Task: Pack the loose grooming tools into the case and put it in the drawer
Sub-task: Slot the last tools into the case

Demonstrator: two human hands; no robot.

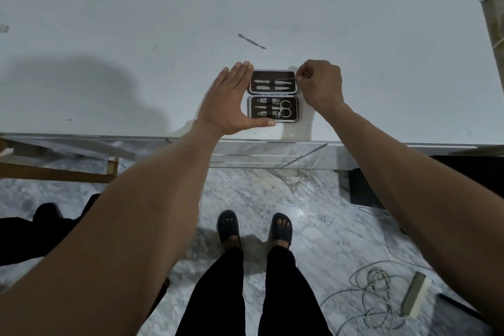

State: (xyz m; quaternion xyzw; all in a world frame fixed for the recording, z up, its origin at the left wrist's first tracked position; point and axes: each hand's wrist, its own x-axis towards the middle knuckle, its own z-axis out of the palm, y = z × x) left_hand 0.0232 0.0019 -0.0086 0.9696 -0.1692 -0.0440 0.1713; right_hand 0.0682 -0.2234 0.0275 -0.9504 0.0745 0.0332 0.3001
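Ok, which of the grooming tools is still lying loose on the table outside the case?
The slim metal pusher lying alone on the white table, beyond the open case. The others sit in the case.

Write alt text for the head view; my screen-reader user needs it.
An open grooming case lies on a white counter; the left hand braces its left edge while the right hand slides a thin tool into the far half. One loose tool lies beyond it.

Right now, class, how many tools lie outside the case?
1: a tool on the table, beyond the case. The right hand pinches another at the case's edge.
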